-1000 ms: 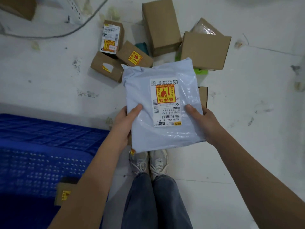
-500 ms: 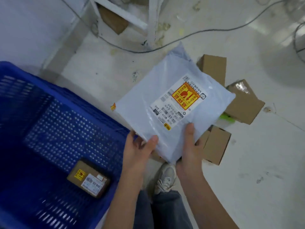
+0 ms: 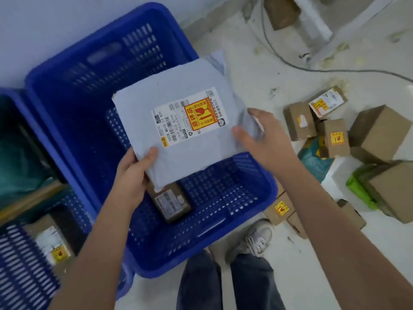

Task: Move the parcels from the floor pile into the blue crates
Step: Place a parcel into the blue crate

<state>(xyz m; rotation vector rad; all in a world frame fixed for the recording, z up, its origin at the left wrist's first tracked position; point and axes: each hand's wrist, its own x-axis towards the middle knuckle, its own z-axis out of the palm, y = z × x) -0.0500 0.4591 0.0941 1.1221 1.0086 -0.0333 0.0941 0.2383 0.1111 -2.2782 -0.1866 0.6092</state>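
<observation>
A flat grey-white plastic mailer (image 3: 169, 104) with a white and yellow-red label hangs over the open blue crate (image 3: 252, 200). My left hand (image 3: 134, 173) grips its near corner, thumb on top. My right hand (image 3: 261, 133) holds its right edge, thumb on top and fingers spread. Inside the crate, under the mailer's near corner, lies a small brown box (image 3: 172, 203) with a label. The floor pile (image 3: 330, 135) of brown cardboard parcels lies to the right.
A second blue crate (image 3: 20, 271) at the left holds a labelled box (image 3: 52, 242) and a dark green bag (image 3: 20, 157). A cable (image 3: 290, 63) runs across the floor at the top right. My shoe (image 3: 257, 238) stands beside the crate's near corner.
Both hands swung the mailer leftward from above the floor to above the crate. The view turned left, bringing the whole crate and the second crate into sight.
</observation>
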